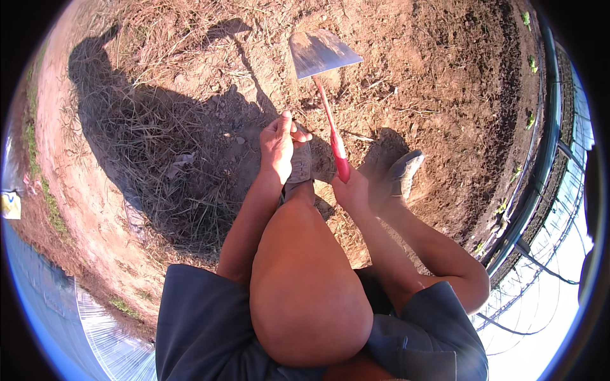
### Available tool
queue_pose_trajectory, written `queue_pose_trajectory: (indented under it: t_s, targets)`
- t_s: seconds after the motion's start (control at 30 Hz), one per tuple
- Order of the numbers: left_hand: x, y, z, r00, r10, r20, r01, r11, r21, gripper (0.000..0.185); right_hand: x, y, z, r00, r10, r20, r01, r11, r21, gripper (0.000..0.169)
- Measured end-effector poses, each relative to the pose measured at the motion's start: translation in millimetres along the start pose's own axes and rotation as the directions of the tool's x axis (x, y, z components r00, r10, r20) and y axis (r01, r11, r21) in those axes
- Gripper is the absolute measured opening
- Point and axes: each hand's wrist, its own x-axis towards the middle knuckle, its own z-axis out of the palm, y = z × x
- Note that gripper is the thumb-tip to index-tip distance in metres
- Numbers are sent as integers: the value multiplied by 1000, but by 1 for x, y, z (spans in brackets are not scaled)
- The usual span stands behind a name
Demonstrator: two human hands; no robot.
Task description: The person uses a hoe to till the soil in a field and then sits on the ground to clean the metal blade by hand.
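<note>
My right hand [351, 191] grips the red handle [340, 164] of a short hand hoe. The hoe's thin neck rises away from me to a wide, flat metal blade [325, 51], worn and soil-stained, above the brown soil. Whether the blade touches the ground I cannot tell. My left hand [278, 148] is over my left shoe [299, 164], thumb raised and fingers half curled, with nothing visible in it. Between my forearms stands my bent left knee [310, 295]. My right shoe [405, 175] rests on the soil to the right of the hoe handle.
Dry straw [167, 157] covers the ground at left, partly under my shadow. Small green seedlings [531, 119] grow in a row at right, beside a thick dark pipe [548, 143] and wire netting [557, 243]. Plastic sheeting [102, 328] appears at lower left.
</note>
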Motion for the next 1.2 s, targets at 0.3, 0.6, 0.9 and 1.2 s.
queue_pose_trajectory:
  t_s: [0.3, 0.6, 0.9, 1.2]
  targets:
    - [-28, -23, -5, 972, -188, 143, 148, 956, 252, 18, 10, 3, -12, 1000, 0, -9, -2, 965, -261, 20]
    - [-29, -19, 8, 878, -186, 441, 84, 967, 240, 27, 4, -2, -4, 998, -60, 33, 66, 973, -220, 21]
    - [-30, 52, 20, 946, 285, 156, -244, 940, -237, 23, 58, -32, 13, 943, -270, 193, 215, 941, 262, 29]
    - [-32, 87, -22, 963, 255, -86, -235, 952, 198, 15, 138, -63, 49, 773, -382, 506, 625, 596, -504, 28]
